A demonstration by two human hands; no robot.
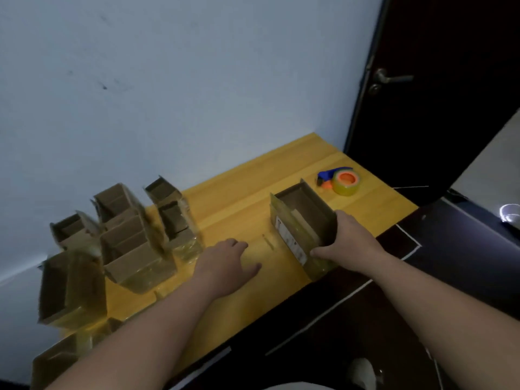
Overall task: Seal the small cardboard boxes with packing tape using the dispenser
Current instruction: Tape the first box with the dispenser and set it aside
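Observation:
An open cardboard box stands on the yellow table, its flaps up and a label on its left side. My right hand grips the box's near right corner, thumb on the front wall. To the left of the box, my left hand lies flat on the tabletop with relaxed fingers, holding nothing. The tape dispenser, blue with an orange core and a roll of clear tape, sits behind the box near the table's far right corner.
Several open cardboard boxes crowd the table's left side against the pale wall. A dark door with a metal handle stands at the right. Dark floor with white lines runs along the table's near edge.

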